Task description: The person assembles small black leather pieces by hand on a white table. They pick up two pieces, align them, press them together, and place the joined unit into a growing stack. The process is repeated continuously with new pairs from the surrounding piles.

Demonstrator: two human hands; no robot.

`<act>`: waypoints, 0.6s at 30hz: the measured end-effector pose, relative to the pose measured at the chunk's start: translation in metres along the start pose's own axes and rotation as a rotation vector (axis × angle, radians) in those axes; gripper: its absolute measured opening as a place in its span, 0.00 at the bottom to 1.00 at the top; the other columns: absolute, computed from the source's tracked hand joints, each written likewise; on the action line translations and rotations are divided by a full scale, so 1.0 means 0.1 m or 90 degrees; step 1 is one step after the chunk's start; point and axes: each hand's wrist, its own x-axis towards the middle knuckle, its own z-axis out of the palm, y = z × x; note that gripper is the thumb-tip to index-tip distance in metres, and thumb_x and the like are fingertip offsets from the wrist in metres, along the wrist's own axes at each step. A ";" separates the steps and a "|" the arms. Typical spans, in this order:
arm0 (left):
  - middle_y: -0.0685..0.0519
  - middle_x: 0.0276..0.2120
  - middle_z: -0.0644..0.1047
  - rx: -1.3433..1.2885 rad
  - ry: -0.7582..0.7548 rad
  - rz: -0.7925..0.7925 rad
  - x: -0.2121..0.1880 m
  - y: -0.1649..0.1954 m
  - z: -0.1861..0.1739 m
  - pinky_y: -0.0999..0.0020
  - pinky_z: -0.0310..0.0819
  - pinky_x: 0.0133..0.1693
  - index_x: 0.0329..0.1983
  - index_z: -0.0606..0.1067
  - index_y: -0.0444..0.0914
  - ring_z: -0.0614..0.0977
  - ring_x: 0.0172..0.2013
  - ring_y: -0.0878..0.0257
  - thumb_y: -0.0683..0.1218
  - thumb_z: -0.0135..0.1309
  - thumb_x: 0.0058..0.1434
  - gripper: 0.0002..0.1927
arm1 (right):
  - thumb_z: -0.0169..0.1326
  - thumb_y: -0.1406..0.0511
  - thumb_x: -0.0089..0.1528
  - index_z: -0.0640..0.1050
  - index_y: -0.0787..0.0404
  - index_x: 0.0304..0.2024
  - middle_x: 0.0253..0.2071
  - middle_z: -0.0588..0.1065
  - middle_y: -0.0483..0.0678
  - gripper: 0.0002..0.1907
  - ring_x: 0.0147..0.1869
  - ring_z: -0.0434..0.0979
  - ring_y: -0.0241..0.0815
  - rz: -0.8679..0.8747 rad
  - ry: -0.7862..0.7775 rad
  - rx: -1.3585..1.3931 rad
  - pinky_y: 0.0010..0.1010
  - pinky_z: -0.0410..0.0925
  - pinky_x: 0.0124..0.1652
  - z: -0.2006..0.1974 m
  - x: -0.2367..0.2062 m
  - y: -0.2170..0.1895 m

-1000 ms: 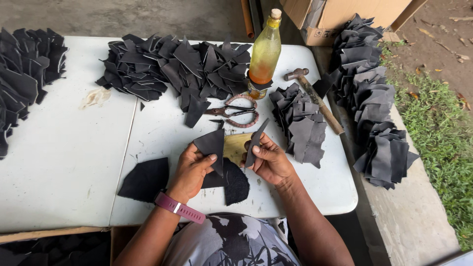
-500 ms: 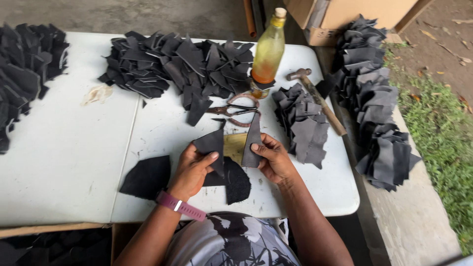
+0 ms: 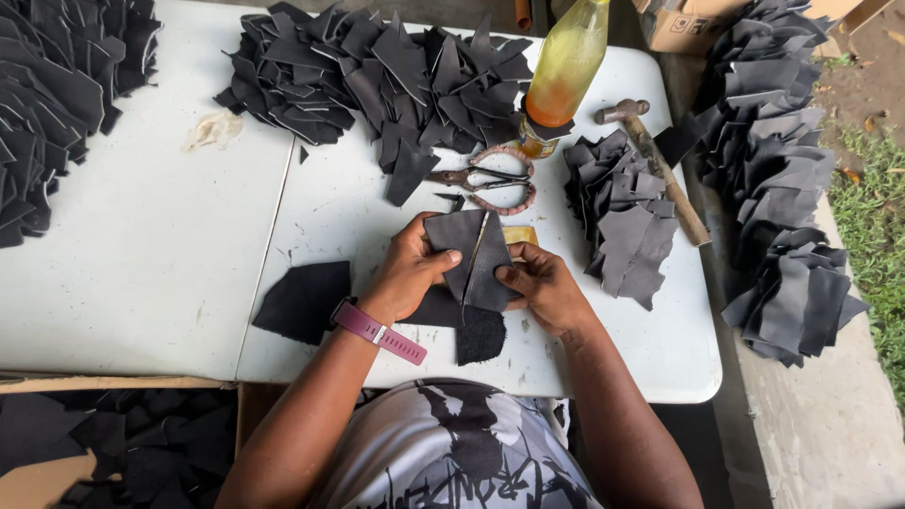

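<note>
- Head view: the left hand (image 3: 410,273) and the right hand (image 3: 542,287) together grip two dark leather pieces (image 3: 471,259), held edge to edge just above the white table (image 3: 170,273). The left thumb lies flat across the left piece, its other fingers curled behind it; the right hand's fingers are closed on the right piece's lower edge.
- Below the fingers, another black piece (image 3: 481,332) lies on the table, and a further one (image 3: 304,300) rests to the left of the left wrist, near the pink watch band (image 3: 379,332).
- Beyond the fingertips lie scissors (image 3: 490,179) with blades closed, a yellowish bottle (image 3: 566,66) and a hammer (image 3: 655,165); a grey stack of cut pieces (image 3: 622,212) sits just right of the right hand.
- Risk, as a judgement: the two pieces meet along a narrow seam, so a loose pinch could let one slide and spoil the alignment. The bottle stands close beyond the hands, and a stray elbow or lifted piece could tip it.
- Hard to make out: whether the pieces are already joined or only pressed together; a yellow-brown object (image 3: 520,236) behind them is mostly covered. The left hand's fingers behind the leather are hidden, and the big dark heaps (image 3: 377,75) are cut off at the frame's edges.
</note>
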 end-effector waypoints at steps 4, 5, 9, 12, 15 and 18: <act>0.53 0.41 0.79 0.032 0.003 0.010 -0.01 -0.04 -0.02 0.69 0.81 0.33 0.62 0.66 0.36 0.81 0.38 0.69 0.34 0.55 0.62 0.25 | 0.57 0.71 0.63 0.77 0.65 0.50 0.42 0.79 0.48 0.12 0.40 0.82 0.37 0.014 0.022 -0.027 0.34 0.80 0.39 0.00 -0.01 -0.01; 0.53 0.41 0.79 0.037 0.003 0.010 -0.01 -0.05 -0.03 0.69 0.81 0.33 0.62 0.66 0.36 0.81 0.38 0.69 0.34 0.55 0.62 0.25 | 0.57 0.71 0.63 0.77 0.65 0.50 0.42 0.79 0.48 0.12 0.40 0.82 0.37 0.013 0.022 -0.028 0.34 0.80 0.39 0.01 -0.01 -0.02; 0.53 0.42 0.78 0.010 -0.003 0.010 0.00 -0.06 -0.04 0.69 0.83 0.34 0.61 0.66 0.36 0.81 0.39 0.70 0.34 0.54 0.61 0.24 | 0.57 0.71 0.63 0.76 0.66 0.51 0.42 0.79 0.49 0.13 0.40 0.83 0.38 0.013 0.016 -0.024 0.34 0.81 0.39 0.04 -0.03 -0.04; 0.52 0.42 0.78 -0.001 -0.007 0.015 0.00 -0.06 -0.03 0.69 0.83 0.34 0.61 0.66 0.36 0.81 0.39 0.69 0.34 0.54 0.62 0.24 | 0.56 0.71 0.63 0.76 0.66 0.50 0.42 0.79 0.49 0.13 0.40 0.83 0.38 0.011 0.009 -0.019 0.34 0.81 0.39 0.05 -0.03 -0.06; 0.52 0.42 0.78 0.021 -0.004 0.007 0.00 -0.06 -0.02 0.70 0.83 0.34 0.61 0.66 0.36 0.81 0.38 0.69 0.34 0.54 0.62 0.23 | 0.56 0.71 0.64 0.76 0.66 0.51 0.42 0.79 0.49 0.13 0.40 0.83 0.37 0.006 0.005 -0.023 0.33 0.81 0.39 0.06 -0.03 -0.07; 0.51 0.42 0.78 0.033 -0.009 0.002 0.01 -0.08 -0.02 0.69 0.83 0.34 0.60 0.67 0.36 0.82 0.38 0.68 0.34 0.54 0.63 0.22 | 0.56 0.71 0.64 0.76 0.67 0.51 0.41 0.79 0.49 0.12 0.39 0.82 0.37 0.000 0.005 -0.038 0.32 0.80 0.39 0.07 -0.04 -0.07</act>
